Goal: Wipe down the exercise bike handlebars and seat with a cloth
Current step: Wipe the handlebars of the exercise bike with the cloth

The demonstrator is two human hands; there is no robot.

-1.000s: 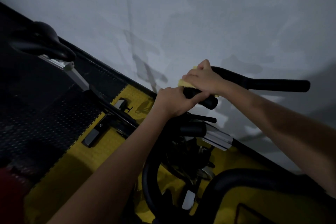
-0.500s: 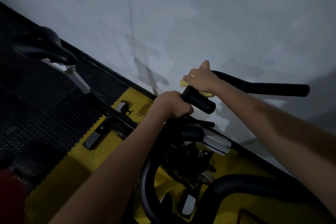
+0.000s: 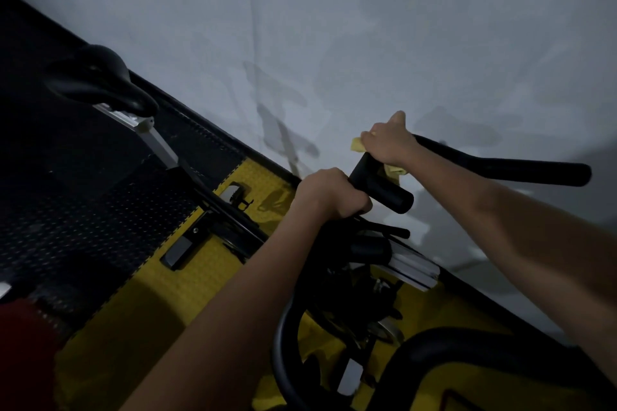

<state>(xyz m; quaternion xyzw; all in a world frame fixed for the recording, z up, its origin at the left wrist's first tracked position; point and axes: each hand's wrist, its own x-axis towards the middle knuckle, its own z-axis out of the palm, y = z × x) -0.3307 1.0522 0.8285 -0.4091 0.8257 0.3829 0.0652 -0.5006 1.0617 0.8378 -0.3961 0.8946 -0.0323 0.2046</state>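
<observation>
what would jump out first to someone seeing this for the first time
Two bare arms reach to the black handlebar at centre: the right hand presses a yellow cloth around the bar, while the left hand grips lower down. At upper left sits the black seat, above a floor of yellow mat.

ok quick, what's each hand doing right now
Left hand: closed around the black handlebar.
Right hand: gripping the yellow cloth against the handlebar.
</observation>
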